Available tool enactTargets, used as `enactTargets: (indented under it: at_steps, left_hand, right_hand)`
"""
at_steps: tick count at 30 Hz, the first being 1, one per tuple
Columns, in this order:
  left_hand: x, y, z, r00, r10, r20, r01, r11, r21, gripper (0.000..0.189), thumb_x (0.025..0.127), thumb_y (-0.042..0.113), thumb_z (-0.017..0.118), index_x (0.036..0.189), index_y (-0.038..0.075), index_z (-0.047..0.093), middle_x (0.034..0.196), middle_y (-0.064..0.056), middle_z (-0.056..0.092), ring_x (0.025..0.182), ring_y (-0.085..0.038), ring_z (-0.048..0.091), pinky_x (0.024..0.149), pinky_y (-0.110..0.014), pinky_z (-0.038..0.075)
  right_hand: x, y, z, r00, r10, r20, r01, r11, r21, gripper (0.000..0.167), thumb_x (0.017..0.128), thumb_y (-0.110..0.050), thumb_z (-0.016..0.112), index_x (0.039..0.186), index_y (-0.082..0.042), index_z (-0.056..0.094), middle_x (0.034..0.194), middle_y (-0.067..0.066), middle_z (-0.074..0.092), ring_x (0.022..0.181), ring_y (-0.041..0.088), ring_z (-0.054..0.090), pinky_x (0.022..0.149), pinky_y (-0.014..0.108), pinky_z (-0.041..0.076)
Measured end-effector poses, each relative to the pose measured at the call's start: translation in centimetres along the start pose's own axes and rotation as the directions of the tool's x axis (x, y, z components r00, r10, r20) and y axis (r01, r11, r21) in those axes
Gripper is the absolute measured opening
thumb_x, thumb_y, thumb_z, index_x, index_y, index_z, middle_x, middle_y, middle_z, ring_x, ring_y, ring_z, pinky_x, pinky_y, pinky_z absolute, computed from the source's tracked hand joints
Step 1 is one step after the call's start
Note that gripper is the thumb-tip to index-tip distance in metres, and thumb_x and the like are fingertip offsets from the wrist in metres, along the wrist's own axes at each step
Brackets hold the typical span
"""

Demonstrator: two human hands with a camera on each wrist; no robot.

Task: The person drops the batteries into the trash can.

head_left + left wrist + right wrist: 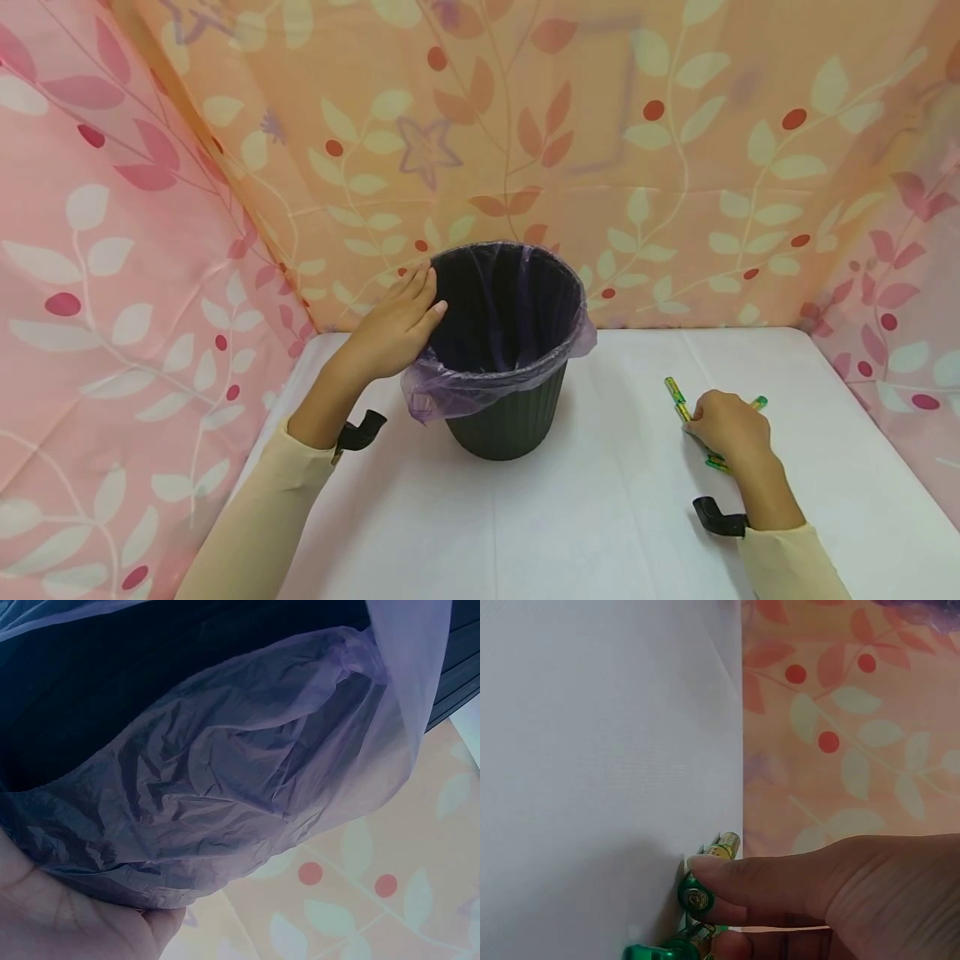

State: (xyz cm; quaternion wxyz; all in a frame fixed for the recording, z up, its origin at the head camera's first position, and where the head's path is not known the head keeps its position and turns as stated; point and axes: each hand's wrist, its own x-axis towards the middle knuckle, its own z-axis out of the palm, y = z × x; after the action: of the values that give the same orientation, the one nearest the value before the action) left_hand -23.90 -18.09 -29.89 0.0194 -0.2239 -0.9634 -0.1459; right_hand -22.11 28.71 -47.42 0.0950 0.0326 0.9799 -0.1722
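A dark ribbed waste bin (504, 433) stands upright on the white-covered table, lined with a thin purple plastic bag (457, 396) folded over its rim. My left hand (393, 325) rests against the bin's left rim, fingers straight and thumb at the edge. In the left wrist view, that palm touches the crumpled bag (217, 780). At the right, my right hand (731, 429) is low among several green and yellow batteries (673, 390). Its thumb and fingers pinch one battery (697, 898), whose end faces the right wrist camera. The hand partly hides the other batteries.
Behind the table (600, 517) hangs an orange leaf-patterned cloth (510, 125). Pink patterned cloths stand along the left (150, 292) and right sides. Each wrist carries a black curved camera mount (720, 517).
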Motion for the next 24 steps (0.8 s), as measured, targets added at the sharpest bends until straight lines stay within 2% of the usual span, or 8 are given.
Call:
enactTargets:
  at_steps: [11, 17, 24]
  left_hand:
    - [0.0, 0.0, 0.0, 1.000, -0.007, 0.003, 0.007, 1.000, -0.002, 0.066, 0.111, 0.037, 0.030, 0.159, -0.004, 0.014, 0.169, -0.018, 0.005, 0.156, -0.027, -0.003, 0.126, -0.044, 0.002]
    - [0.0, 0.0, 0.0, 1.000, -0.010, 0.006, 0.010, 1.000, -0.001, 0.066, 0.111, 0.037, 0.030, 0.159, -0.004, 0.014, 0.169, -0.017, 0.004, 0.156, -0.027, -0.004, 0.126, -0.044, 0.001]
    - [0.0, 0.0, 0.0, 1.000, -0.010, 0.008, 0.010, 1.000, -0.001, 0.065, 0.111, 0.037, 0.030, 0.159, -0.004, 0.014, 0.169, -0.017, 0.003, 0.156, -0.027, -0.004, 0.126, -0.043, 0.001]
  right_hand:
    - [-0.1, 0.3, 0.2, 0.999, -0.025, -0.027, 0.026, 0.999, 0.019, 0.012, 0.084, -0.012, 0.075, 0.085, -0.001, 0.070, 0.077, 0.012, 0.066, 0.065, 0.026, 0.055, 0.052, 0.039, 0.043]
    - [0.1, 0.7, -0.3, 0.999, -0.045, -0.029, 0.046, 0.998, 0.045, 0.018, 0.087, -0.015, 0.075, 0.091, 0.002, 0.072, 0.080, 0.013, 0.067, 0.068, 0.026, 0.056, 0.054, 0.038, 0.044]
    - [0.3, 1.3, -0.8, 0.995, -0.094, -0.043, 0.099, 0.986, 0.131, 0.016, 0.087, -0.015, 0.075, 0.090, 0.001, 0.072, 0.078, 0.008, 0.066, 0.070, 0.025, 0.058, 0.058, 0.037, 0.047]
